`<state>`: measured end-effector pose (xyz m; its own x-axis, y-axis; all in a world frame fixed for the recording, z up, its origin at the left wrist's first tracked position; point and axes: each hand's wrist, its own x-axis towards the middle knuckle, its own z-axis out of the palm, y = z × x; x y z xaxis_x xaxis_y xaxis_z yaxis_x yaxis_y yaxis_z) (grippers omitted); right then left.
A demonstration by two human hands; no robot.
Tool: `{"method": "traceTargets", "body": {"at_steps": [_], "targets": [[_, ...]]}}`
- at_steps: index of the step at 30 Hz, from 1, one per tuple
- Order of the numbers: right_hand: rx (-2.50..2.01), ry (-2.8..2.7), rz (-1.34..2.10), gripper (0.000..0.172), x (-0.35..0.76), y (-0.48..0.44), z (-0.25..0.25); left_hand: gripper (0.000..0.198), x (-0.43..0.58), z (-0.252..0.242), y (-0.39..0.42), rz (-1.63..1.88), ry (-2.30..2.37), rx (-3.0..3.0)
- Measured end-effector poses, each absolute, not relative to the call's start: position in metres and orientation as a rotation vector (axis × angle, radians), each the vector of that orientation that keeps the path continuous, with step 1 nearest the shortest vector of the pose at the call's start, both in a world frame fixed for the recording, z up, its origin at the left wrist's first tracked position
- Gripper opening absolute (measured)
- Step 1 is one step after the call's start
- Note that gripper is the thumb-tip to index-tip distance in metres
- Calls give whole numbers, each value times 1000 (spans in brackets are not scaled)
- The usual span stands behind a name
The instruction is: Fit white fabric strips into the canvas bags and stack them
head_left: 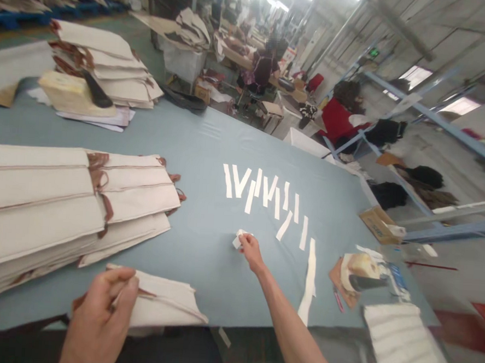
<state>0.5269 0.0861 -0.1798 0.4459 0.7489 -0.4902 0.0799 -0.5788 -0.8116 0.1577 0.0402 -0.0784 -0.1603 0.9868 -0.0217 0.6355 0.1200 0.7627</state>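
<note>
My left hand [105, 310] is closed at the table's front edge, its fingers pinching the brown-trimmed edge of a cream fabric piece [165, 297]. That piece lies flat, partly hidden by the hand. Out over the middle of the table, my right hand [251, 250] pinches a small white piece [237, 240], too blurred to name exactly. Beyond it, several short white strips [277, 203] are scattered on the blue-grey surface. A longer white strip [309, 278] runs toward the front edge, to the right of my right forearm.
Stacked cream fabric pieces with brown straps [36, 196] cover the left side, with another stack [110, 66] behind. At right are a yellowish block with a dark handle [362, 268], a red pen [338, 298] and a cardboard box [382, 224]. A person [263, 68] sits in the background.
</note>
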Motion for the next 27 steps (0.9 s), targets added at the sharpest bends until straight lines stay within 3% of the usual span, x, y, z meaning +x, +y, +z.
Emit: {"method": "traceTargets", "body": {"at_steps": [3, 8, 12, 18, 20, 27], "targets": [[-1639, -728, 1380, 35, 479, 84, -147, 35, 159, -68, 37, 835, 1614, 1352], [-1147, -786, 1595, 51, 399, 70, -63, 37, 171, -65, 30, 769, 1191, 1101], [-881, -756, 1765, 38, 354, 48, -11, 50, 176, -64, 27, 789, 976, 971], [-858, -667, 1844, 40, 332, 7, -1, 89, 158, -56, 11, 860, 720, 708], [-906, -631, 1816, 40, 331, -9, -8, 94, 149, -53, 6, 871, 687, 669], [-1201, -882, 1700, 46, 342, -38, -38, 48, 127, -25, -2, 1023, 906, 848]]}}
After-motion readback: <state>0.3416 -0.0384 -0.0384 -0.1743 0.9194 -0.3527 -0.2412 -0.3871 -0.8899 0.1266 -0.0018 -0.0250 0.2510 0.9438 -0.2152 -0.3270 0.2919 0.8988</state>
